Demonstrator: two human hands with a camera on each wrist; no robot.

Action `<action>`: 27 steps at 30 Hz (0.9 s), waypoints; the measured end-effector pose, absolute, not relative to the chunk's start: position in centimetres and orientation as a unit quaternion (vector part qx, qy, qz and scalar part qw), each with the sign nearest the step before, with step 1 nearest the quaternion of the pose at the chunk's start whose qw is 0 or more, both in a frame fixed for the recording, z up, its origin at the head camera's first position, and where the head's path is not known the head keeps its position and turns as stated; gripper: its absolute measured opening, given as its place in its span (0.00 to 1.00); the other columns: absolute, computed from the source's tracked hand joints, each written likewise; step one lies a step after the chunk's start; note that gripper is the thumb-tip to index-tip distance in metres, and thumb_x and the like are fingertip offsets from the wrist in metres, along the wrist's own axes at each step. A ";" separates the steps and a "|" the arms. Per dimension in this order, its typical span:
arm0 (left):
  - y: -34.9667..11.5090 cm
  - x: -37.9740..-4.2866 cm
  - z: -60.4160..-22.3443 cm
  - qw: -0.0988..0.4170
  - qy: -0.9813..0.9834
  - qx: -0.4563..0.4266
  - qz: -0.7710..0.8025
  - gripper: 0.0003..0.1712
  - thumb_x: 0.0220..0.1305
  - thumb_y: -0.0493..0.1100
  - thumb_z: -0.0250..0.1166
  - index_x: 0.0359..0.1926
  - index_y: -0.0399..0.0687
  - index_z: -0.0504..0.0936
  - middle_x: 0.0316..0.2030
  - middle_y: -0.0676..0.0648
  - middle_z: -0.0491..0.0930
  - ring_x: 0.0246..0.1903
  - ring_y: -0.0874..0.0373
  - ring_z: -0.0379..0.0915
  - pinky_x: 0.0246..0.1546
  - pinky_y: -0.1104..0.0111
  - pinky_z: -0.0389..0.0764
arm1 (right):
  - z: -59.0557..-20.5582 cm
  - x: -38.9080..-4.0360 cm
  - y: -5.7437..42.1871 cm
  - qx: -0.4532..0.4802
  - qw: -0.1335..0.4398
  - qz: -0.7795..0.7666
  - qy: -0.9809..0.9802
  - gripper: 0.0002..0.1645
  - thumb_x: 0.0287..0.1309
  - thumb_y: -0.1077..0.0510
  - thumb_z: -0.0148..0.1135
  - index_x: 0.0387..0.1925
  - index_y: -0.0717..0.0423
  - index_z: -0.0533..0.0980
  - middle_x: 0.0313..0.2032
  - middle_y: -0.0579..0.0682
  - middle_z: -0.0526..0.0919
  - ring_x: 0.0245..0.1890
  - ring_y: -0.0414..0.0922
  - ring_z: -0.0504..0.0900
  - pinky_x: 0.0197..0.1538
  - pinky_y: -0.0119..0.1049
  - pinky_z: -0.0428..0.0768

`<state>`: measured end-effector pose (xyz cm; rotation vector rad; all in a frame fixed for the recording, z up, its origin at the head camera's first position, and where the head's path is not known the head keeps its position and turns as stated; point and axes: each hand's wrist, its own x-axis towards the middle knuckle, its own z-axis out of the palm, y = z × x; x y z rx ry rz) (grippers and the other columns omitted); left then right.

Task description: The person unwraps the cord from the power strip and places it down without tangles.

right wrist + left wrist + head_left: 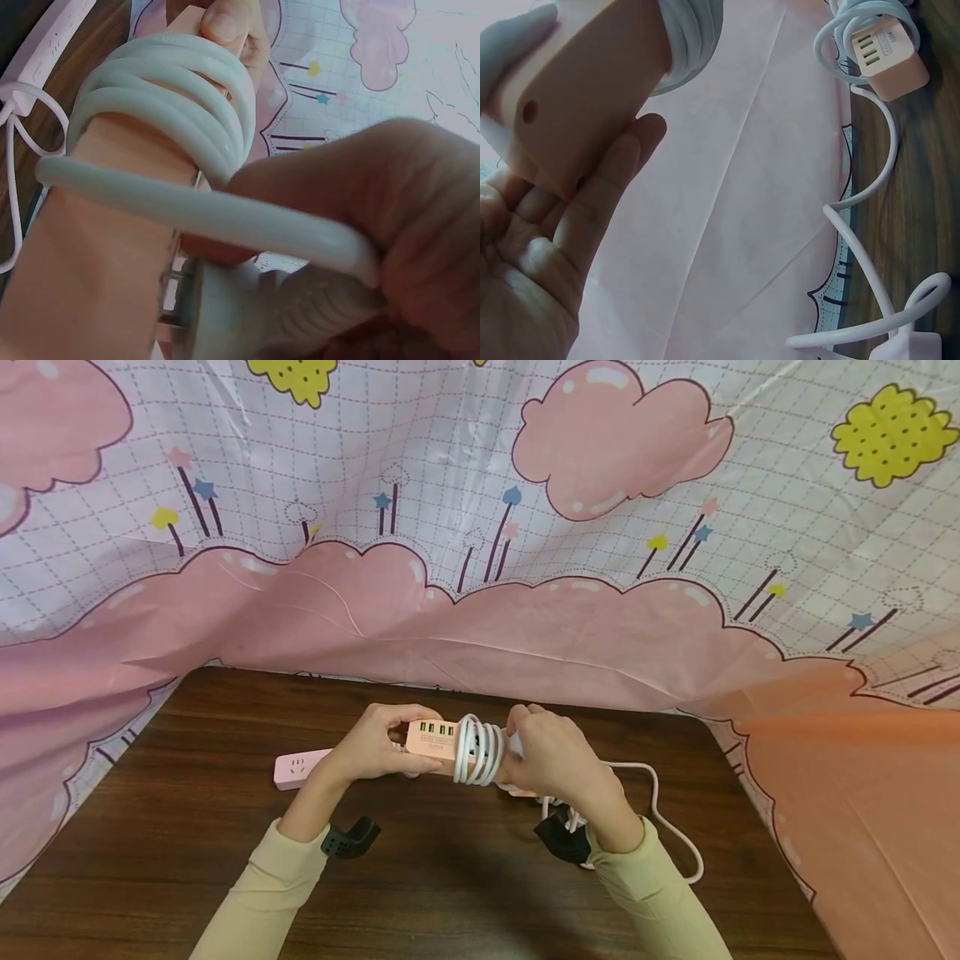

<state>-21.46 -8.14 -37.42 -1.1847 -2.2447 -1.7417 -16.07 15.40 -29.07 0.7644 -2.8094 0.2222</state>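
Left forearm [251, 893] and right forearm [663, 897] angled inward; left hand [378, 743] gripping, right hand [557, 750] curled in what, partly hidden, seems a pinch

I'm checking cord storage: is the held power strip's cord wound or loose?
Wound: white cord circles the peach power strip in several loops; one stretch reaches the right hand.

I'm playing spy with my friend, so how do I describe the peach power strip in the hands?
Find the dark wooden table, then the left hand and right hand above it. Between them is the peach power strip, white cable wound around its middle. Unlike the pink power strip and the other peach strip, both resting on the table, this one is held up.
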 end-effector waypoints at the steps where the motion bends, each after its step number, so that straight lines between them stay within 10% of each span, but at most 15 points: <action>1: -8.1 -21.5 -37.5 0.031 -0.730 -0.385 -0.565 0.25 0.40 0.35 0.76 0.44 0.37 0.81 0.32 0.46 0.81 0.27 0.60 0.74 0.24 0.69 0.79 | -29.2 -16.1 15.4 0.262 0.109 0.076 -0.956 0.15 0.35 0.61 0.67 0.29 0.61 0.73 0.23 0.51 0.76 0.25 0.46 0.74 0.28 0.41 0.75; 19: -8.2 -21.4 -38.0 0.025 -0.733 -0.373 -0.568 0.27 0.40 0.34 0.76 0.45 0.35 0.80 0.33 0.44 0.81 0.29 0.61 0.75 0.26 0.69 0.80 | -29.3 -16.4 15.5 0.236 0.036 0.109 -0.965 0.13 0.40 0.62 0.64 0.32 0.63 0.76 0.30 0.50 0.77 0.31 0.46 0.72 0.33 0.40 0.74; 27: -8.5 -21.4 -38.3 0.031 -0.733 -0.334 -0.592 0.26 0.40 0.31 0.76 0.45 0.33 0.80 0.30 0.42 0.80 0.26 0.61 0.75 0.24 0.69 0.80 | -29.3 -16.3 15.9 0.247 0.106 0.136 -0.953 0.16 0.40 0.62 0.68 0.35 0.60 0.75 0.33 0.54 0.73 0.26 0.48 0.74 0.28 0.41 0.75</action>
